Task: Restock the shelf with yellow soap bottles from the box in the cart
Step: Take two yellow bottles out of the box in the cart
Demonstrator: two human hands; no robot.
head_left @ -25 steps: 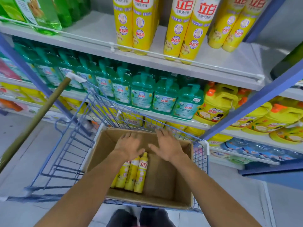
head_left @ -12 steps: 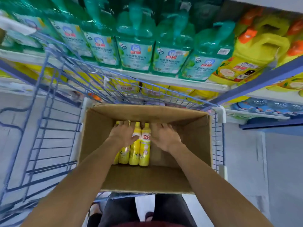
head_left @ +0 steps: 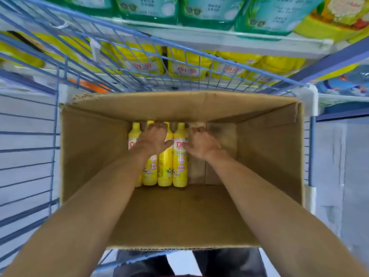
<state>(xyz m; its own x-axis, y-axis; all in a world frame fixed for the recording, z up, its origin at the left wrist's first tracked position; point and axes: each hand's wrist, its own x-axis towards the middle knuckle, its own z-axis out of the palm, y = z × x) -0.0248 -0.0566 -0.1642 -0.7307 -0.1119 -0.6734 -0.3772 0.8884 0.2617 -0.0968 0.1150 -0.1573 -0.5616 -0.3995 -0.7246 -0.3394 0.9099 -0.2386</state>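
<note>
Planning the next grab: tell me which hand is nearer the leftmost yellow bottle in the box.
Left. The left hand lies over the neighbouring bottles beside the leftmost yellow bottle; the right hand sits by the rightmost bottle.

Above you, a white shelf board (head_left: 219,40) runs across the top of the view, carrying a row of green bottles (head_left: 209,9) with pale labels. Beneath it, a lower tier holds yellow packs (head_left: 187,62) with red-and-white labels. To your right, blue packs (head_left: 347,84) sit above a white ledge (head_left: 339,96). A blue upright (head_left: 329,60) slants up at the right edge. The floor (head_left: 337,166) is pale grey and evenly lit. An orange item (head_left: 87,85) at left is too blurred to identify, possibly a cap.
</note>
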